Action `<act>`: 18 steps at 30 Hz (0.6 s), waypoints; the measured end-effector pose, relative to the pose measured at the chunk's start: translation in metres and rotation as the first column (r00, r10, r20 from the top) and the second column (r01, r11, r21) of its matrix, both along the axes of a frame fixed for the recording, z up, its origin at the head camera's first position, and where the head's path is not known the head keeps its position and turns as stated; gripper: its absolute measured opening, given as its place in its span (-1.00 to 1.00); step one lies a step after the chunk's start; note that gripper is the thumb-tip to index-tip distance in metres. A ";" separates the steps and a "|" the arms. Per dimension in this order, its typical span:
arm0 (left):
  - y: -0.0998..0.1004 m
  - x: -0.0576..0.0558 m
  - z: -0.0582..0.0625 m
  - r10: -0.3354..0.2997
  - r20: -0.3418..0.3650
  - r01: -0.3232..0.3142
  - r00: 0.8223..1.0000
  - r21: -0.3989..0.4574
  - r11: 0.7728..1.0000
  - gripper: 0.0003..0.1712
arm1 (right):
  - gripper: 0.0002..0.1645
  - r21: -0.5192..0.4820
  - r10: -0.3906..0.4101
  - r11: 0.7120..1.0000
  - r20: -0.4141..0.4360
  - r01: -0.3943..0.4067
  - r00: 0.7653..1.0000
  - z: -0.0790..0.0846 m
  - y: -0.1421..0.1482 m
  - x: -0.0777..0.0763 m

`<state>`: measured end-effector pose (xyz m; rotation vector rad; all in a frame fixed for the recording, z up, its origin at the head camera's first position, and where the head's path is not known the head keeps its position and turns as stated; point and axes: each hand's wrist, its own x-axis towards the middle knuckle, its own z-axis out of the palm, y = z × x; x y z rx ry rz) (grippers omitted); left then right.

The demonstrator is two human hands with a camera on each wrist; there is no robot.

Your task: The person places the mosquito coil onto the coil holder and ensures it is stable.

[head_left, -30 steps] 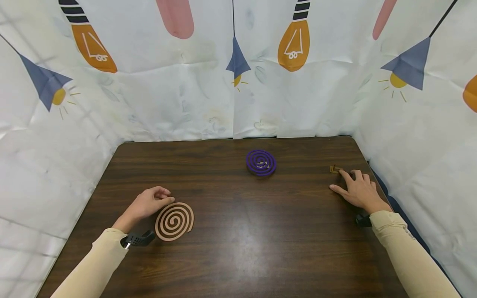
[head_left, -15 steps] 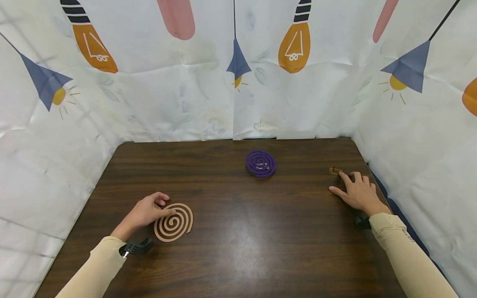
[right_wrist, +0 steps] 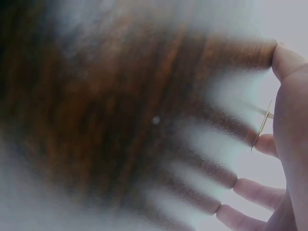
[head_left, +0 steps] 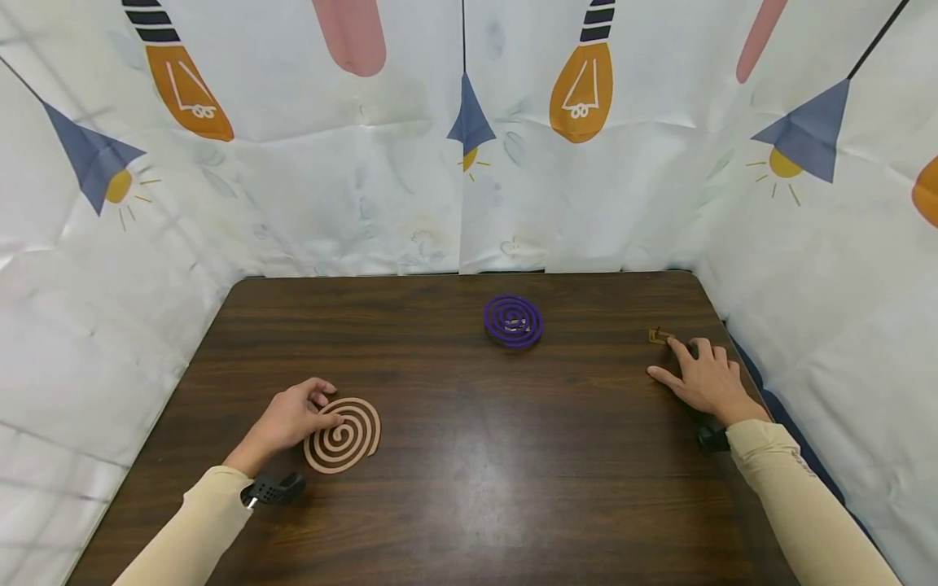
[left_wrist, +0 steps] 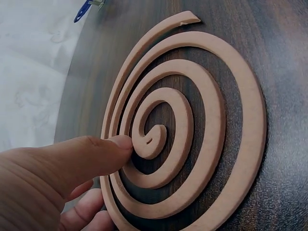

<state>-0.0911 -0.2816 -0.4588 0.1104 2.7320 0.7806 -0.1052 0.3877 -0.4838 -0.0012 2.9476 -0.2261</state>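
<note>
A tan mosquito coil [head_left: 357, 411] lies at the left of the brown table. My left hand [head_left: 287, 417] is at its left rim. In the left wrist view the thumb [left_wrist: 98, 154] crosses over the rings close to the coil's centre, while the curled fingers meet the outer ring from the side, partly hidden behind it. Far to the right, my right hand [head_left: 707, 378] rests on the table with fingers spread. Its index fingertip touches a small brass-coloured metal coil stand [head_left: 655, 335], which appears as a thin strip [right_wrist: 262, 126] in the right wrist view.
A purple mosquito coil [head_left: 513, 342] sits near the back middle of the table [head_left: 469, 456], with metal showing between its rings. White patterned cloth [head_left: 366, 203] hangs behind and at both sides, close to the table's edges.
My left hand has come down onto the tan coil, its thumb moving from above the upper left rim to over the rings. The right hand stays on the stand.
</note>
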 end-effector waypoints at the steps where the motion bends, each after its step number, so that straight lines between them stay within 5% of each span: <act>1: 0.000 0.000 0.000 -0.001 -0.002 0.001 1.000 0.002 1.000 -0.35 | 0.15 0.001 0.000 1.000 0.001 0.000 1.000 0.000 0.000 0.000; 18: 0.004 0.001 0.001 0.013 0.001 -0.013 1.000 -0.007 1.000 -0.41 | 0.14 -0.010 0.004 1.000 -0.011 -0.005 1.000 -0.001 0.001 0.000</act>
